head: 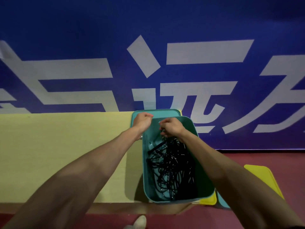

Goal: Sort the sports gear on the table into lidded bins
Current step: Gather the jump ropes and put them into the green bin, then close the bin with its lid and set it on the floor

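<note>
Our right hand [172, 127] pinches the limp, tangle-prone jump ropes [171, 166] in the teal bin [204, 184] at the desk's right edge. Our left hand [142, 120] is fisted on its far rim. Best taken by the stiff handles.

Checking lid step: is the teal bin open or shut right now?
Open. The teal bin has no lid on; its inside shows, holding tangled black jump ropes. The right hand reaches in at the far end.

You're standing in what looks like an indoor sports hall: a blue banner [99, 30] with large white Chinese characters hangs as a barrier behind the tabletop [57, 146], over dark red sports flooring [247, 157].
</note>
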